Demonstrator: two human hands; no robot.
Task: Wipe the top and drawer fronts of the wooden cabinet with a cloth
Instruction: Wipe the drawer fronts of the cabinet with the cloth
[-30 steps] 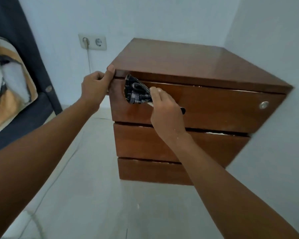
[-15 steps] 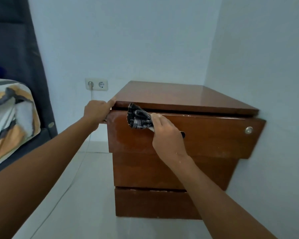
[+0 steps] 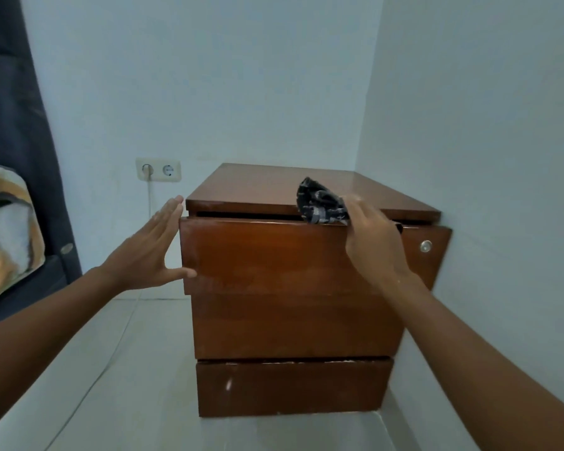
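Observation:
A brown wooden cabinet (image 3: 293, 323) with three drawer fronts stands in the corner of the room. Its top drawer (image 3: 267, 255) is pulled out a little, leaving a dark gap under the top panel (image 3: 261, 187). My right hand (image 3: 372, 242) grips a dark checked cloth (image 3: 319, 205) at the top edge of that drawer, near the front lip of the cabinet top. My left hand (image 3: 150, 252) is flat and open against the drawer's left end, fingers spread, holding nothing.
A white wall runs close along the cabinet's right side. A double wall socket (image 3: 158, 169) with a white cable sits left of the cabinet. A bed with a patterned pillow (image 3: 7, 222) and dark headboard is at far left. Pale tiled floor lies in front.
My left hand let go of the drawer's top corner and opened flat beside its left end. My right hand moved the cloth right and up to the drawer's top edge. The view tilted upward.

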